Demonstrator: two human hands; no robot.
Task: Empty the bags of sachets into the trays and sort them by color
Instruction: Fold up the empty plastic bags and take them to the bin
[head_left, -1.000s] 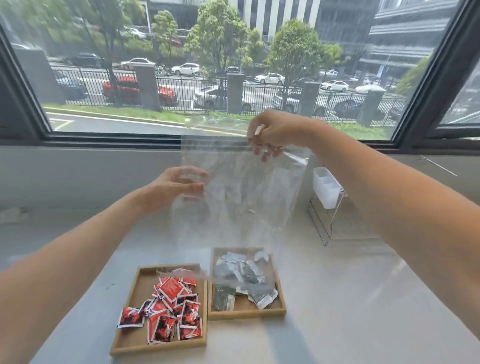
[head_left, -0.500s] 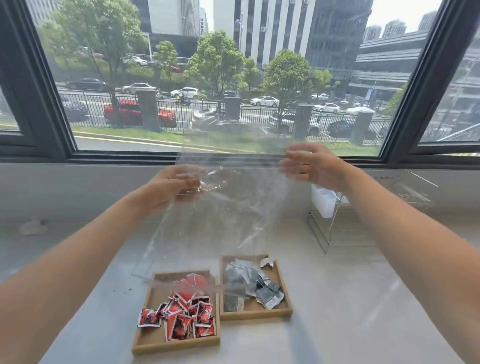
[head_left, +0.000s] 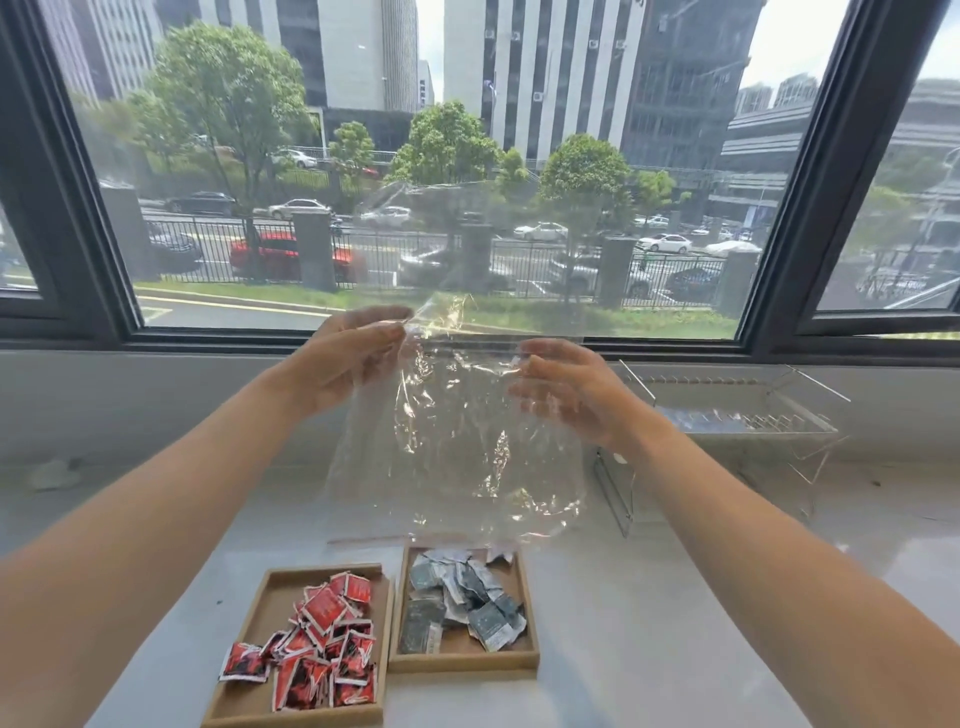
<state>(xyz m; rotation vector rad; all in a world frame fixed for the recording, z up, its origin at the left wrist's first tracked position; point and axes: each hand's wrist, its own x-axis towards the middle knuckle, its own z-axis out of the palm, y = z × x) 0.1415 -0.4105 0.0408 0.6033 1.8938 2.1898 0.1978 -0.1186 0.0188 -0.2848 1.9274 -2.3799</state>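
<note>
A clear, empty plastic bag (head_left: 457, 447) hangs in the air over the counter, above the two wooden trays. My left hand (head_left: 348, 358) pinches its upper left corner. My right hand (head_left: 566, 389) sits against the bag's right side with the fingers spread; a firm grip there is not evident. The left tray (head_left: 260, 623) holds several red sachets (head_left: 322, 649), one lying over its left rim. The right tray (head_left: 524, 660) holds several grey and silver sachets (head_left: 462, 603).
A clear acrylic rack (head_left: 737, 415) stands on the counter at the right, below the window sill (head_left: 156, 345). The light counter top (head_left: 675, 597) runs around the trays. A wide window fills the back.
The view has tilted up and the trays sit lower in frame. Both hands have drawn closer together on the bag, the left one rising, and the bag's top has flapped upward.
</note>
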